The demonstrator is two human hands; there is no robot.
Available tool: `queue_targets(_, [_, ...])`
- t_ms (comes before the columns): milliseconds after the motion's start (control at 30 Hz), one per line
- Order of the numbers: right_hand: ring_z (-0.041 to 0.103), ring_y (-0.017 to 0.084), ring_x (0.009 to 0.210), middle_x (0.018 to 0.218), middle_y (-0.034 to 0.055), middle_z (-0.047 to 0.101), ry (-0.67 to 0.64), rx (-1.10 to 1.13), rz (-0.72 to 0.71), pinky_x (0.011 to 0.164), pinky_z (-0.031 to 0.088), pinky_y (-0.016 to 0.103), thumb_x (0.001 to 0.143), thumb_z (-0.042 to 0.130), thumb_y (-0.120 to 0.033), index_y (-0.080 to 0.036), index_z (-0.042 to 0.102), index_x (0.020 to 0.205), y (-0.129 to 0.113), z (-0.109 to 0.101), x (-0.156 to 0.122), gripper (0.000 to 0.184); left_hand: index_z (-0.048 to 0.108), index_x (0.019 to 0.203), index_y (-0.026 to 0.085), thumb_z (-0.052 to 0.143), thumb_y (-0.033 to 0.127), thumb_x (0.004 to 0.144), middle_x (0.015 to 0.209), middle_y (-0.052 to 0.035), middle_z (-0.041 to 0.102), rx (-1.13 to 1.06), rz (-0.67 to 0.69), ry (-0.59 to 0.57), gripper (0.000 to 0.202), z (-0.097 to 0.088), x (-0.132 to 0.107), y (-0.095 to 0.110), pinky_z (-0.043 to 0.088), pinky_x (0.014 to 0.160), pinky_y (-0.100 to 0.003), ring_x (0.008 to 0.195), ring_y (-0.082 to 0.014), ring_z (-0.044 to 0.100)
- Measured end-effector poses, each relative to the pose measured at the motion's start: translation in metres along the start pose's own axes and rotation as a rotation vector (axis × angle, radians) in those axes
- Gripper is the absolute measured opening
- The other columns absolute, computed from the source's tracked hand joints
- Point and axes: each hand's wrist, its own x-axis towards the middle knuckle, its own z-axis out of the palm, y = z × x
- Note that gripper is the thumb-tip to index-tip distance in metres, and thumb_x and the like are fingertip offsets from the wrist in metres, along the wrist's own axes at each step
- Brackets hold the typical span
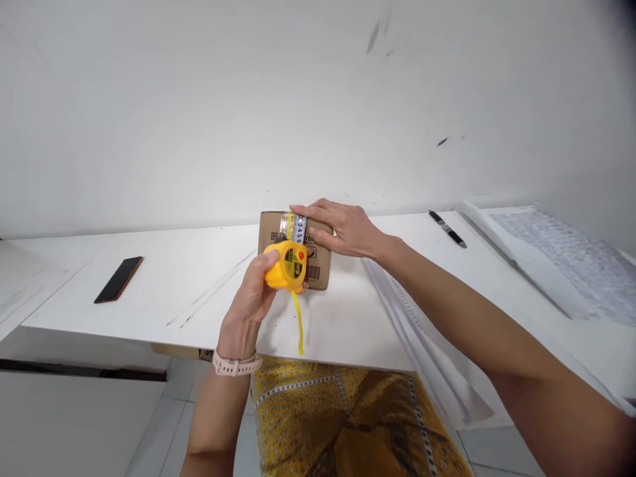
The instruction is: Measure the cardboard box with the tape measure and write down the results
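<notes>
My left hand (252,286) is closed round a yellow tape measure (286,266) with a red button and a yellow wrist strap hanging down. Its blade (299,228), marked with numbers, is pulled out a short way and lies across the top of a small brown cardboard box (322,262). At the far edge of the box, the fingertips of my right hand (345,227) rest by the blade's end, the thumb lying on the box top. Whether these fingers pinch the blade's tip or only press on it is hard to see. Clear packing tape and printing show on the box.
On the white desk (209,278) a dark phone (119,279) lies to the left. A black pen (448,228) and a handwritten notebook (561,258) lie to the right. Loose white pages (422,344) hang over the front edge beneath my right forearm. A white wall (248,119) rises behind.
</notes>
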Motion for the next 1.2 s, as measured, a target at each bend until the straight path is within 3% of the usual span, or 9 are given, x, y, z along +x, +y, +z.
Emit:
queue_targets(167, [0.061,0.018,0.095,0.118,0.0017,0.066,0.037,0.076,0.031,0.073,0.049,0.030,0.095,0.043,-0.032,-0.036,0.050,0.143,0.008,0.005,0.004,0.049,0.056,0.132,0.020,0.082,0.041,0.067,0.117,-0.0109,0.065,0.123,-0.021,0.022,0.074,-0.010,-0.048,-0.040,0.057,0.071,-0.035,0.088,-0.0236,0.063])
queue_targets(333, [0.062,0.017,0.095,0.117,0.0022,0.066,0.085,0.173,0.015,0.077,0.051,0.031,0.098,0.036,-0.030,-0.034,0.056,0.138,0.009,0.010,0.003,0.044,0.057,0.132,0.022,0.083,0.035,0.066,0.113,-0.0076,0.067,0.142,-0.095,0.054,0.072,-0.021,-0.071,-0.071,0.050,0.081,-0.032,0.095,-0.0243,0.061])
queue_targets(1200, [0.063,0.017,0.093,0.113,0.0021,0.067,0.128,0.142,-0.008,0.074,0.053,0.031,0.096,0.040,-0.026,-0.035,0.059,0.134,-0.002,0.014,-0.006,0.043,0.058,0.131,0.022,0.084,0.033,0.066,0.115,-0.0082,0.067,0.166,-0.046,0.020,0.072,-0.031,-0.076,-0.087,0.048,0.085,-0.033,0.101,-0.0259,0.061])
